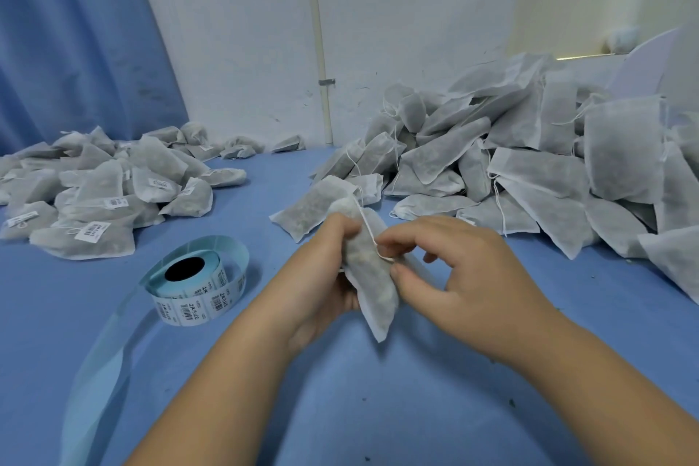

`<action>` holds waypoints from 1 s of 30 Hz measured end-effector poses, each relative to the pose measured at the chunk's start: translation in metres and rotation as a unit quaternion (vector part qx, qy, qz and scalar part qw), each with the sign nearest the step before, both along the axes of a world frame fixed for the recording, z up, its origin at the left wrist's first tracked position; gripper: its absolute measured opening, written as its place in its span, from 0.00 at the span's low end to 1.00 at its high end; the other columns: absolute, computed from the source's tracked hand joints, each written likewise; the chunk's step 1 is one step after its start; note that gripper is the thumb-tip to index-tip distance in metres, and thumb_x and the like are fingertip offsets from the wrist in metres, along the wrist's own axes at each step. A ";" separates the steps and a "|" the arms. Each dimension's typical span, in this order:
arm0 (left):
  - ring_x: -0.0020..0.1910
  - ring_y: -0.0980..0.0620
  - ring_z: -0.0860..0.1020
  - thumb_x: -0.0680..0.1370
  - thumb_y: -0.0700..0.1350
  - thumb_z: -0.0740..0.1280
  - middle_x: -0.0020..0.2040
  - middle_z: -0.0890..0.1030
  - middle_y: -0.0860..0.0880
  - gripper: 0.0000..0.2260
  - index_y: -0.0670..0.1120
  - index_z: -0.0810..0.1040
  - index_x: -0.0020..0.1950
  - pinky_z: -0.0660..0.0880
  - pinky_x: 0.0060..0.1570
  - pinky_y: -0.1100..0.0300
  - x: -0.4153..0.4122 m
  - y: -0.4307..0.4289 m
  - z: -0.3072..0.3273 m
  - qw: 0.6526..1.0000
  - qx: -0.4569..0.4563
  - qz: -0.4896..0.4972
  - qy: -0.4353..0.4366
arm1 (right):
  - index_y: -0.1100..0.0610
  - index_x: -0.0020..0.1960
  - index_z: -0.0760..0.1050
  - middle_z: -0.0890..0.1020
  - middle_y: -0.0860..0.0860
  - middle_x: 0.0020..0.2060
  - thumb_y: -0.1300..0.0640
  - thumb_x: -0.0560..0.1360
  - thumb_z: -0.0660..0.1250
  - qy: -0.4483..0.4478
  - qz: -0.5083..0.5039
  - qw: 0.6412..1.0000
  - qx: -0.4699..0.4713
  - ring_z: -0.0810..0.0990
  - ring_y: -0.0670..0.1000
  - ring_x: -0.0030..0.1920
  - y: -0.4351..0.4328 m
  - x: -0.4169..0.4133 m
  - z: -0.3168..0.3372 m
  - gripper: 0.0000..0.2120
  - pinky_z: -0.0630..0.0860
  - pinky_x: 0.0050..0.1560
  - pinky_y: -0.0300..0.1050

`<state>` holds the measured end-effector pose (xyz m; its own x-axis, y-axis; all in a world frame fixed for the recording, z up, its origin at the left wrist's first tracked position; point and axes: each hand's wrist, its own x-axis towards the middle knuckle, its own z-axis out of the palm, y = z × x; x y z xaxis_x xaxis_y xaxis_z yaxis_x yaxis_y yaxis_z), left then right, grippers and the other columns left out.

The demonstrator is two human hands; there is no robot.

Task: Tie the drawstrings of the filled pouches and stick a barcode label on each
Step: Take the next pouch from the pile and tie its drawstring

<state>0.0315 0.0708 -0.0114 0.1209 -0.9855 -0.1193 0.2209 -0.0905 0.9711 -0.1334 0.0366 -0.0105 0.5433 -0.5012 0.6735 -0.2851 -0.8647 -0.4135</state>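
So on the surface (378, 409) you've got a label roll (196, 286) sitting front-left, its backing strip (102, 363) trailing toward the near edge. Behind it on the far left is the labelled pouch pile (102, 193). The unlabelled pouch pile (529, 163) is heaped far right against the wall (397, 30). Both hands (472, 276) hold one pouch (368, 272) in the middle, just right of the roll.

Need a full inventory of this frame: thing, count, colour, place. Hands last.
held pouch: one, white-grey, filled, centre, between both hands
drawstring: one, white, on held pouch
unlabelled pouches: large pile, white-grey, right
labelled pouches: smaller pile, white-grey, left
barcode label roll: one, white labels on pale blue backing, left of hands
backing strip: one, pale blue, trailing toward lower left
table: blue
curtain: blue, back left
left hand: grips pouch
right hand: pinches drawstring
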 end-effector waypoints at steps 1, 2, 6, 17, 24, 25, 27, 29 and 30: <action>0.53 0.41 0.83 0.81 0.48 0.55 0.53 0.84 0.37 0.17 0.38 0.77 0.58 0.81 0.45 0.51 0.000 -0.001 0.001 1.000 -0.006 0.008 0.024 | 0.51 0.53 0.81 0.83 0.40 0.45 0.58 0.70 0.68 -0.004 0.003 1.000 0.000 0.78 0.42 0.48 0.000 0.000 0.001 0.13 0.68 0.50 0.28; 0.54 0.40 0.83 0.82 0.47 0.56 0.54 0.84 0.36 0.17 0.37 0.77 0.60 0.81 0.45 0.52 0.000 -0.002 0.001 0.999 -0.013 0.019 0.041 | 0.51 0.55 0.81 0.83 0.39 0.47 0.57 0.70 0.67 -0.007 0.004 1.000 0.002 0.78 0.42 0.49 0.000 -0.001 0.001 0.14 0.69 0.51 0.29; 0.52 0.45 0.84 0.80 0.51 0.64 0.52 0.85 0.40 0.16 0.39 0.80 0.57 0.83 0.47 0.55 -0.002 -0.003 0.001 0.998 -0.045 0.024 0.046 | 0.48 0.61 0.78 0.82 0.38 0.51 0.55 0.71 0.66 0.000 0.001 1.000 0.022 0.77 0.41 0.55 0.000 -0.002 0.001 0.19 0.69 0.54 0.30; 0.62 0.42 0.80 0.75 0.40 0.70 0.60 0.82 0.39 0.13 0.38 0.83 0.58 0.75 0.65 0.47 0.002 -0.001 -0.004 0.993 -0.092 -0.074 0.019 | 0.51 0.53 0.79 0.87 0.47 0.41 0.70 0.76 0.62 -0.202 0.084 0.929 0.300 0.82 0.47 0.43 -0.003 -0.005 0.009 0.16 0.77 0.42 0.38; 0.52 0.47 0.83 0.71 0.41 0.69 0.54 0.84 0.42 0.12 0.43 0.86 0.53 0.81 0.52 0.53 0.002 -0.001 -0.005 0.993 -0.073 -0.073 0.056 | 0.53 0.44 0.82 0.82 0.44 0.32 0.63 0.72 0.67 -0.294 -0.025 0.885 0.359 0.78 0.43 0.34 -0.026 -0.015 0.008 0.07 0.73 0.39 0.42; 0.52 0.46 0.83 0.71 0.42 0.70 0.54 0.84 0.42 0.12 0.43 0.86 0.53 0.81 0.52 0.52 0.002 -0.001 -0.005 0.994 -0.069 -0.073 0.049 | 0.52 0.44 0.82 0.82 0.43 0.33 0.62 0.73 0.68 -0.278 -0.029 0.888 0.364 0.78 0.42 0.34 -0.028 -0.015 0.006 0.07 0.73 0.38 0.41; 0.52 0.47 0.83 0.71 0.43 0.71 0.53 0.84 0.43 0.12 0.45 0.86 0.53 0.80 0.53 0.52 0.003 0.000 -0.006 0.994 -0.067 -0.079 0.036 | 0.49 0.45 0.82 0.83 0.43 0.36 0.60 0.73 0.69 -0.233 -0.026 0.901 0.365 0.79 0.43 0.36 -0.030 -0.014 0.003 0.06 0.75 0.38 0.36; 0.54 0.47 0.83 0.72 0.44 0.71 0.54 0.84 0.43 0.12 0.46 0.86 0.54 0.80 0.53 0.51 0.003 0.002 -0.006 0.992 -0.069 -0.102 0.029 | 0.47 0.47 0.81 0.83 0.41 0.40 0.57 0.73 0.70 -0.191 -0.015 0.912 0.362 0.80 0.47 0.42 -0.029 -0.011 0.001 0.06 0.76 0.40 0.38; 0.54 0.47 0.83 0.73 0.45 0.71 0.55 0.84 0.43 0.12 0.46 0.85 0.55 0.80 0.53 0.51 0.002 0.004 -0.006 0.990 -0.068 -0.118 0.025 | 0.46 0.48 0.81 0.83 0.41 0.42 0.55 0.73 0.71 -0.177 -0.008 0.916 0.359 0.81 0.49 0.44 -0.028 -0.010 0.000 0.06 0.76 0.42 0.40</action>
